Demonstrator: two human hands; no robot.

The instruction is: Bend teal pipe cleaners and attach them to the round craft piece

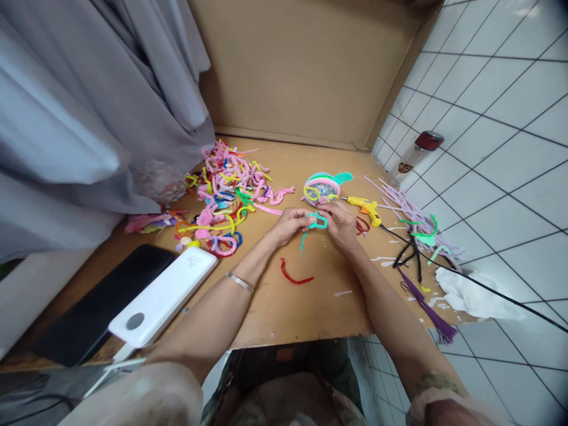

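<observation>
The left hand point(290, 225) pinches the 9 o'clock end of a turquoise, fuzzy wire loop point(325, 222), long axis roughly 9-to-3; the right hand point(339, 223) is bent around its 2 o'clock side, grip unclear; 1 red, curved fuzzy wire point(295, 280) lies toward 7 o'clock

Wooden table point(275, 319): pipe cleaner pile point(226, 177) far left, black slab point(106, 302) and white power bank point(164, 296) near left, red piece point(295, 280) center, yellow glue gun point(366, 208) right, purple tassel point(428, 307) near right.

A white power bank point(163, 297) lies beside a black phone point(106, 305) on the table point(266, 322).
</observation>
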